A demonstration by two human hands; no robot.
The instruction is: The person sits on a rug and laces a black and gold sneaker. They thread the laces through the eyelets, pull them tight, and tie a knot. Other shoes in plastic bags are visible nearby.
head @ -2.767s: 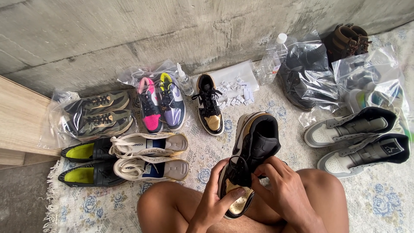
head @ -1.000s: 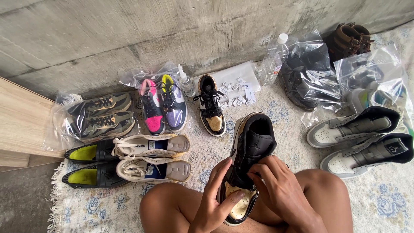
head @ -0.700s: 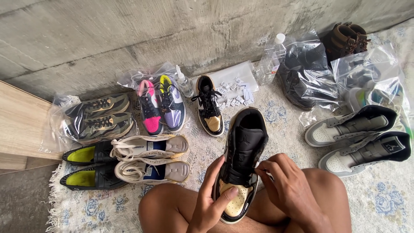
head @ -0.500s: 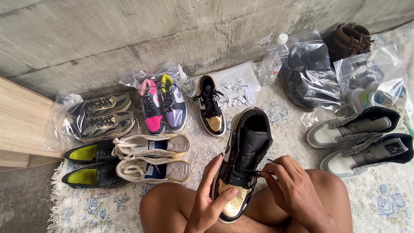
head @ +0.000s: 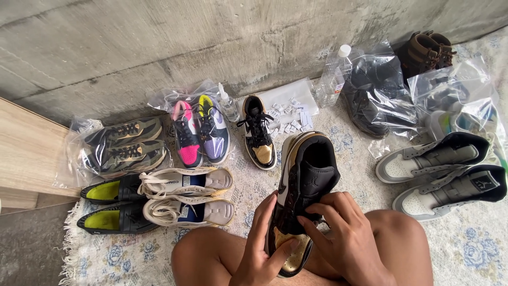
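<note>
My left hand [head: 262, 254] wraps the toe of the glossy black-and-gold leather high-top sneaker [head: 299, 198], thumb pressing its gold toe cap. My right hand [head: 344, 235] pinches its padded black tongue, grip clenched. The sneaker rests upright between my knees.

Rough grey concrete wall [head: 159, 47] far; floral rug [head: 465, 254] covers floor; pale wooden panel [head: 26, 153] at left; daylight.

Right hand [head: 346, 233] now higher, fingers [head: 317, 207] on the black-and-gold sneaker's [head: 301, 196] tongue.
</note>
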